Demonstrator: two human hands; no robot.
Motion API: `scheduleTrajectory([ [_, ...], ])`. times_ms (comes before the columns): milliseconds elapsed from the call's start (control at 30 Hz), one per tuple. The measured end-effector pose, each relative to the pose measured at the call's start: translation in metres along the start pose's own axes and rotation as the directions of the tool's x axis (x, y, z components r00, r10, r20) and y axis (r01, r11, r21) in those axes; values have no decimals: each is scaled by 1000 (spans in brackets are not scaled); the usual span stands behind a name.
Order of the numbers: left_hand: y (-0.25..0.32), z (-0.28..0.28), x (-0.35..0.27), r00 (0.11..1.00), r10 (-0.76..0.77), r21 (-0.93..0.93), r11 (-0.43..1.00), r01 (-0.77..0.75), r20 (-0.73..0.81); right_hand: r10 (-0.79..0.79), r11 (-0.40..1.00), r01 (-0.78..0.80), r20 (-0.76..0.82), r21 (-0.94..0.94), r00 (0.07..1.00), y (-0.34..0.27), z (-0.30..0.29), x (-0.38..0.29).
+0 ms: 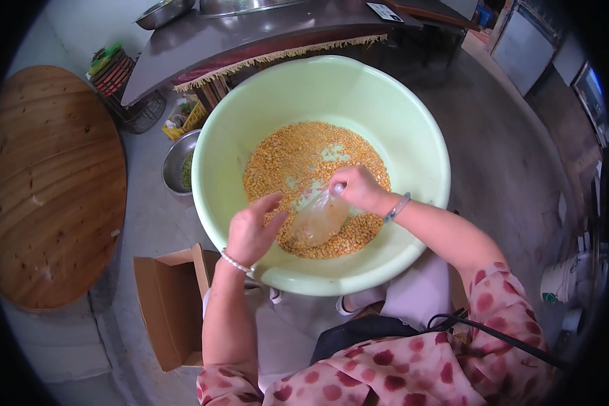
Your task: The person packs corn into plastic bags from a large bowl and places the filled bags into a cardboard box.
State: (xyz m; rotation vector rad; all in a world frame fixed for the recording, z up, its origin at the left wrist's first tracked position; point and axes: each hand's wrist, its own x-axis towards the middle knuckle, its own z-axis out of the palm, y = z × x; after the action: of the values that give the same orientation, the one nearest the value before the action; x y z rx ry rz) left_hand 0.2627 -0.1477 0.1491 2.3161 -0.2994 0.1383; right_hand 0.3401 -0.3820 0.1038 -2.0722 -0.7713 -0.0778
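A wide pale-green plastic basin [330,76] stands before me, its bottom spread with yellow corn kernels [309,147]. Small patches of the basin's floor show through the kernels. My right hand [358,188] pinches the gathered neck of a clear plastic bag [320,218]. The bag hangs down over the kernels; what is inside it is hard to make out. On the left side of the basin, my left hand [256,228] hovers with thumb and fingers apart, holding nothing.
Left of the basin are a metal bowl [175,165] with green contents, a yellow plastic basket [195,119] and an opened cardboard box [170,304]. A round wooden tabletop [56,188] stands farther left. Behind the basin is a dark table [264,30] with a fringed cloth.
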Motion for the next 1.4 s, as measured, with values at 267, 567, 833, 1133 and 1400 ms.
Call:
scheduleTrajectory([
  [267,-1,-8,-34,718,-270,-405,914,-18,-642,-120,980,111,-43,-166,992,-5,-5,-7],
  [567,-147,142,-113,401,-911,-990,-128,-56,95,154,986,-157,-56,-52,986,-7,5,-11],
  [833,-96,190,-96,624,-742,-965,-133,224,247,141,985,-138,22,-103,990,3,5,-16],
  [1133,-91,175,-80,657,-696,-932,-49,358,289,112,989,-110,21,-96,993,26,7,-23],
  [1400,-63,158,-64,734,-608,-748,326,578,302,125,992,-125,44,11,991,13,9,-8],
])
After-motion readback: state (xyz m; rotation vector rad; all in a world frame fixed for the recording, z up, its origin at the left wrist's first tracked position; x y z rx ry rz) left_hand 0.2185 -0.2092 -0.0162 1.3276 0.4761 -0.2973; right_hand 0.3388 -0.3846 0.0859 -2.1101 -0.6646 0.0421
